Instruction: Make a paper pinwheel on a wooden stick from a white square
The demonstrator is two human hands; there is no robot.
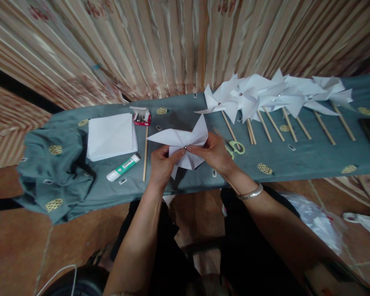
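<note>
A white paper pinwheel (180,137) is held up in front of me, its folded blades standing out and a small thumbtack (185,148) at its centre. My left hand (163,162) grips it from the left, thumb pressed close to the tack. From the right, my right hand (214,152) pinches it, with its thumb at the tack too. Fingers behind the paper are hidden, and no stick shows on this pinwheel. Left of my hands lies a bare wooden stick (145,156). Scissors (236,148) with pale green handles rest just beyond my right hand.
On the cloth-covered table (185,189) lie a stack of white paper (111,137), a glue stick (123,167) and an open red box (142,118) of tacks. Several finished pinwheels (277,96) on sticks overlap at the back right. A curtain (172,49) hangs behind.
</note>
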